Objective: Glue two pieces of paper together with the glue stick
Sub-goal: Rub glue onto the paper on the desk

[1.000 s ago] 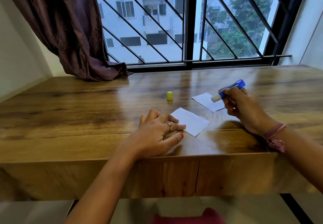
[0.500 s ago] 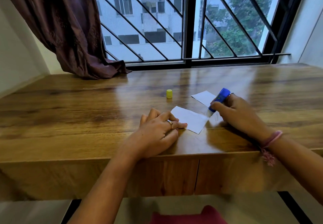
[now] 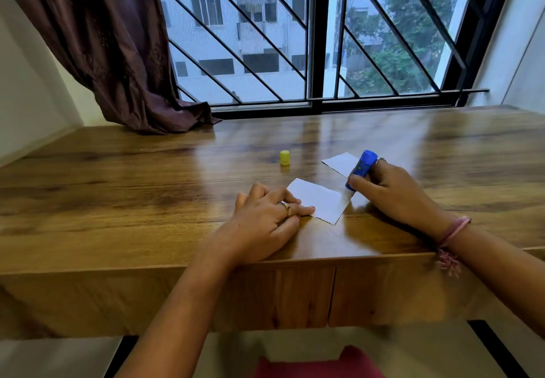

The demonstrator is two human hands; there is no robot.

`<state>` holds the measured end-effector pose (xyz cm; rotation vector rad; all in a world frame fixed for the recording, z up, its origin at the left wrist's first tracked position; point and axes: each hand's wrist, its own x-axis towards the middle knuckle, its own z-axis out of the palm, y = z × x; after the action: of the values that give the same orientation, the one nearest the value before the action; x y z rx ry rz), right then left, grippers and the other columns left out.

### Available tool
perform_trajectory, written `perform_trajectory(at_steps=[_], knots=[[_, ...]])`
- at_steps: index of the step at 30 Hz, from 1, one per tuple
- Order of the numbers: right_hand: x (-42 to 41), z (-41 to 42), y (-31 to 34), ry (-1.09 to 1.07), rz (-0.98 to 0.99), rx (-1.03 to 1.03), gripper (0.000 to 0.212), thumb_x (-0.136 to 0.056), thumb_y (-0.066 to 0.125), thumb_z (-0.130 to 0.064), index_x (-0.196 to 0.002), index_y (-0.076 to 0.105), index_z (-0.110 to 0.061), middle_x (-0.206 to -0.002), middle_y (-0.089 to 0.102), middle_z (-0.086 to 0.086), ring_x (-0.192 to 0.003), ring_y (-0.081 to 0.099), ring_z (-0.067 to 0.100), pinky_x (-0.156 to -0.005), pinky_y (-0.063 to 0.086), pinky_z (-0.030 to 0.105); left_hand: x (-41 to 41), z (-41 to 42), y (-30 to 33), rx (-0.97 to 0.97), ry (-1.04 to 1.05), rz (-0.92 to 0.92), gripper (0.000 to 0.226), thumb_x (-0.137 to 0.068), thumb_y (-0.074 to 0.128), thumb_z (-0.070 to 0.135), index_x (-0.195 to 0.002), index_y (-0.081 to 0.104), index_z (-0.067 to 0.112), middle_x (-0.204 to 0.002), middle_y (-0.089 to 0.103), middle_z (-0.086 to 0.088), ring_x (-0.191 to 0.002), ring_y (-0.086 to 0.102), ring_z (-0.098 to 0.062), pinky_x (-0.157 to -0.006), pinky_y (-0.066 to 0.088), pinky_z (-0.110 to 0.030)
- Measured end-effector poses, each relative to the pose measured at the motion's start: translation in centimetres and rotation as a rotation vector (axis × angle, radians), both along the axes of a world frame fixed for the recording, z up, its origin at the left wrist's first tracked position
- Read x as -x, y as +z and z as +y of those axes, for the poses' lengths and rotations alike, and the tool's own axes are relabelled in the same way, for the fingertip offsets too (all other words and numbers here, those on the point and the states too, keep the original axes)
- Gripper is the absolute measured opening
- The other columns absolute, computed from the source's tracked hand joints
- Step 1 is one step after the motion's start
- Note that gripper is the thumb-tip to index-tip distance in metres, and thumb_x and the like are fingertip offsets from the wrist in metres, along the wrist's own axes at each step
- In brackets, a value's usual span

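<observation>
The left hand (image 3: 265,219) lies flat on the wooden desk (image 3: 118,200), fingers relaxed, their tips pressing the near-left edge of a white paper (image 3: 320,200). Beyond that hand, well apart from it, a small yellow cap (image 3: 285,157) stands upright. Between the two hands the paper lies flat. The right hand (image 3: 392,193) curls round a blue glue stick (image 3: 360,168), tilted, its lower end down at the right edge of that paper. Just beyond this hand a second white paper (image 3: 339,162) lies partly hidden behind the stick.
</observation>
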<state>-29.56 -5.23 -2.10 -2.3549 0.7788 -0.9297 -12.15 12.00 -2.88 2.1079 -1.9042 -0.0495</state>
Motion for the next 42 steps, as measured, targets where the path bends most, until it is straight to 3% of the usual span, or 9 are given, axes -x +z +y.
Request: perform_trajectory(at_steps=[6, 10, 15, 18, 23, 29, 33, 38, 42], knots=[[0.1, 0.1, 0.0, 0.056, 0.009, -0.014, 0.028, -0.086, 0.058, -0.03, -0.083, 0.063, -0.002, -0.067, 0.048, 0.002, -0.054, 0.039, 0.008, -0.053, 0.035, 0.013, -0.1, 0.0, 0.0, -0.001, -0.01, -0.005, 0.047, -0.089, 0.022, 0.047, -0.13, 0.044, 0.053, -0.131, 0.042, 0.022, -0.109, 0.022, -0.003, -0.075, 0.012, -0.029], [0.0, -0.1, 0.1, -0.022, -0.019, 0.002, 0.026, -0.085, 0.059, -0.026, -0.077, 0.057, 0.0, -0.064, 0.044, 0.0, -0.053, 0.038, 0.011, -0.05, 0.034, 0.012, -0.2, 0.0, -0.1, 0.005, -0.017, -0.013, 0.042, -0.093, 0.026, 0.045, -0.131, 0.044, 0.053, -0.131, 0.042, 0.021, -0.105, 0.021, -0.002, -0.074, 0.012, -0.029], [0.1, 0.3, -0.1, 0.074, -0.013, -0.004, 0.025, -0.087, 0.062, -0.027, -0.074, 0.058, -0.005, -0.06, 0.043, -0.003, -0.048, 0.039, 0.003, -0.051, 0.035, 0.011, -0.3, -0.1, -0.1, 0.009, -0.017, -0.019, 0.04, -0.096, 0.027, 0.043, -0.131, 0.044, 0.053, -0.131, 0.043, 0.021, -0.107, 0.022, -0.004, -0.074, 0.012, -0.03], [0.0, 0.2, 0.1, 0.021, -0.024, 0.01, 0.028, -0.087, 0.061, -0.025, -0.067, 0.052, -0.007, -0.062, 0.042, -0.002, -0.049, 0.037, 0.008, -0.051, 0.034, 0.013, -0.2, 0.0, -0.1, 0.008, -0.013, -0.017, 0.043, -0.092, 0.024, 0.046, -0.13, 0.044, 0.054, -0.13, 0.043, 0.022, -0.106, 0.022, -0.003, -0.074, 0.012, -0.029], [0.3, 0.5, 0.1, 0.111, -0.011, -0.009, 0.025, -0.087, 0.061, -0.026, -0.08, 0.06, -0.002, -0.062, 0.046, 0.0, -0.05, 0.038, 0.005, -0.051, 0.034, 0.014, -0.2, -0.1, 0.0, -0.003, -0.011, -0.014, 0.048, -0.089, 0.021, 0.048, -0.131, 0.043, 0.054, -0.13, 0.042, 0.021, -0.106, 0.021, -0.003, -0.074, 0.012, -0.029], [0.1, 0.4, 0.2, 0.056, -0.032, -0.03, 0.025, -0.085, 0.062, -0.024, -0.071, 0.056, -0.005, -0.062, 0.044, -0.002, -0.052, 0.037, 0.009, -0.051, 0.033, 0.016, -0.3, -0.1, -0.1, 0.0, -0.015, -0.01, 0.041, -0.095, 0.027, 0.045, -0.131, 0.043, 0.053, -0.132, 0.042, 0.021, -0.108, 0.022, -0.004, -0.076, 0.013, -0.029], [0.4, 0.9, 0.1, 0.168, -0.025, -0.051, 0.016, -0.085, 0.064, -0.024, -0.076, 0.064, -0.011, -0.061, 0.049, 0.002, -0.053, 0.04, 0.009, -0.053, 0.034, 0.017, -0.3, -0.1, -0.1, -0.004, -0.023, -0.006, 0.045, -0.092, 0.024, 0.047, -0.132, 0.043, 0.052, -0.132, 0.042, 0.02, -0.108, 0.021, -0.003, -0.075, 0.012, -0.029], [0.2, 0.7, 0.3, 0.059, -0.041, -0.022, 0.026, -0.084, 0.065, -0.026, -0.074, 0.061, -0.002, -0.061, 0.046, 0.003, -0.049, 0.038, 0.006, -0.052, 0.034, 0.015, -0.3, 0.0, 0.0, -0.006, -0.021, -0.007, 0.041, -0.095, 0.026, 0.045, -0.132, 0.043, 0.053, -0.132, 0.042, 0.019, -0.105, 0.02, -0.002, -0.075, 0.013, -0.029], [0.5, 1.2, 0.2, 0.168, -0.006, -0.025, 0.031, -0.083, 0.064, -0.03, -0.075, 0.062, 0.0, -0.061, 0.047, 0.005, -0.054, 0.04, 0.01, -0.053, 0.033, 0.02, -0.2, 0.0, 0.1, -0.006, -0.022, -0.01, 0.037, -0.099, 0.03, 0.041, -0.132, 0.042, 0.052, -0.131, 0.041, 0.019, -0.108, 0.022, -0.005, -0.074, 0.013, -0.029]])
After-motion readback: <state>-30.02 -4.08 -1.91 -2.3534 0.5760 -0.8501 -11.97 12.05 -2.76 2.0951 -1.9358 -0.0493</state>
